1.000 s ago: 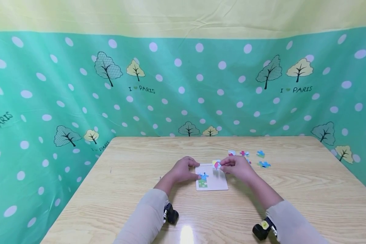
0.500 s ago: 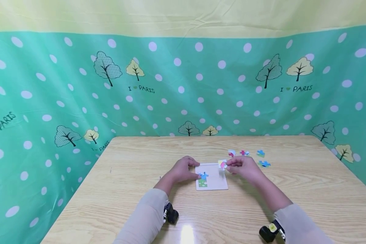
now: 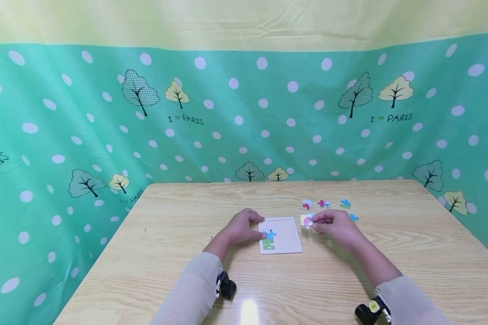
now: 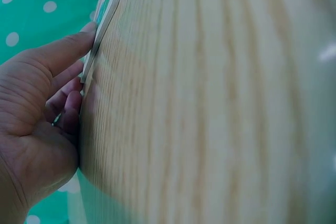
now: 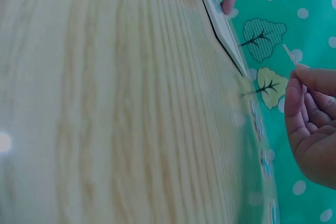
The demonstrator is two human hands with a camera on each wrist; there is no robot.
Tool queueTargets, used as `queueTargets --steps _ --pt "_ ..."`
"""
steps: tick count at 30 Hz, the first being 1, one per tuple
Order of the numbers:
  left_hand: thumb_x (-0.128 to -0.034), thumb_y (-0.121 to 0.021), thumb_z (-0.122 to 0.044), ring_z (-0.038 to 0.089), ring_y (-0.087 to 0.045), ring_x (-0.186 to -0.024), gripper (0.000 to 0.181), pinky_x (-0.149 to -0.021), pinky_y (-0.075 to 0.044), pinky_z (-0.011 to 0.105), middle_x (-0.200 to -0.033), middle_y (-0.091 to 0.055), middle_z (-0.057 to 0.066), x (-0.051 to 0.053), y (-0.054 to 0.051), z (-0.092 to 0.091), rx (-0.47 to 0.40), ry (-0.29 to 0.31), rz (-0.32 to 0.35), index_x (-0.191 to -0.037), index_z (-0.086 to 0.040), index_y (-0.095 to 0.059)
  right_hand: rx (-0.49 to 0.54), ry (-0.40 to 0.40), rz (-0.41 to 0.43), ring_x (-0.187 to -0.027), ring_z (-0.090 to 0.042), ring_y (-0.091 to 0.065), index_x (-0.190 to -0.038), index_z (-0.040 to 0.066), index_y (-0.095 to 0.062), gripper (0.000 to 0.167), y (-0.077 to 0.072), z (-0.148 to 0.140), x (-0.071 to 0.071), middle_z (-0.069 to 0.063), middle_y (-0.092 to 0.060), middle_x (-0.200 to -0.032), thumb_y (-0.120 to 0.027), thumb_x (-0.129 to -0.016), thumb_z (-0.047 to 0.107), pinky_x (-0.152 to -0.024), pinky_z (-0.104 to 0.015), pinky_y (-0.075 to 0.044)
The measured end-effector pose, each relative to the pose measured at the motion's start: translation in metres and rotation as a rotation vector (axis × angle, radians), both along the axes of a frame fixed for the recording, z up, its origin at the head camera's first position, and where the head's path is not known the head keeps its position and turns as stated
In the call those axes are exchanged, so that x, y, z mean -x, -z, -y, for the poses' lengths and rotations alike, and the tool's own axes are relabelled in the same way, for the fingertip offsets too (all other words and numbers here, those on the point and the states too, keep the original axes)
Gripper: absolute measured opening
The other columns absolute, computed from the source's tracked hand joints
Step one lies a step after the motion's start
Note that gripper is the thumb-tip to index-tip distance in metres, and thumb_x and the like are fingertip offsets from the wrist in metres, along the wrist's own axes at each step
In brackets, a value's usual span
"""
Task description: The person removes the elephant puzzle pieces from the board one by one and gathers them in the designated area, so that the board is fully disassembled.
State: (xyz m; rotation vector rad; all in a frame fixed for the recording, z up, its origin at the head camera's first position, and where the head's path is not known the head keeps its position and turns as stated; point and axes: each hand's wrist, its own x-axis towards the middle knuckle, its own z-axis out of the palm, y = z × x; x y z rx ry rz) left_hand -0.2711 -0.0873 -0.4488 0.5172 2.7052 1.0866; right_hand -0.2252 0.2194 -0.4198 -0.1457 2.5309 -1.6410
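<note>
A square white puzzle tray (image 3: 288,238) lies on the table. Along its left side sit a blue puzzle piece (image 3: 270,234) and a green spotted one (image 3: 268,244). My left hand (image 3: 241,227) holds the tray by its left edge, thumb on top near the blue piece; the left wrist view shows that thumb (image 4: 79,40) over the rim. Just right of the tray, my right hand (image 3: 338,227) pinches a yellow-and-pink puzzle piece (image 3: 306,220) above the table. The right wrist view shows this piece edge-on, thin between thumb and finger.
Loose puzzle pieces lie behind the right hand: a white-and-red one (image 3: 307,204), a red-and-blue group (image 3: 324,204), a blue-and-green one (image 3: 345,203) and a partly hidden blue one (image 3: 353,217). A dotted green curtain (image 3: 211,135) hangs behind the wooden table (image 3: 179,212).
My right hand has moved right with the pinched puzzle piece, from over the tray to beyond its right edge. The left hand has stayed on the tray.
</note>
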Motion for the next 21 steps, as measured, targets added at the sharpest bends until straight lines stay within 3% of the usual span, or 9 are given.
queueTargets --steps 13,21 --pt "-0.082 -0.091 -0.023 0.03 -0.057 -0.124 0.051 -0.111 -0.044 0.045 -0.129 -0.06 0.008 -0.002 -0.002 0.0 -0.025 -0.006 0.011 -0.127 -0.007 -0.073 -0.041 0.077 0.083 -0.08 -0.016 -0.066 -0.106 -0.008 -0.071 0.017 0.013 -0.015 0.007 -0.008 -0.072 -0.093 -0.075 -0.092 -0.001 -0.069 -0.028 -0.059" --pt "-0.0817 -0.091 -0.023 0.029 -0.057 -0.123 0.051 -0.11 -0.045 0.044 -0.128 -0.061 0.007 -0.003 -0.003 0.0 -0.03 -0.002 0.011 -0.127 -0.007 -0.073 -0.047 0.065 0.085 -0.074 -0.015 -0.067 -0.102 -0.009 -0.072 0.015 0.018 -0.013 0.01 -0.007 -0.074 -0.086 -0.077 -0.089 -0.002 -0.065 -0.029 -0.059"
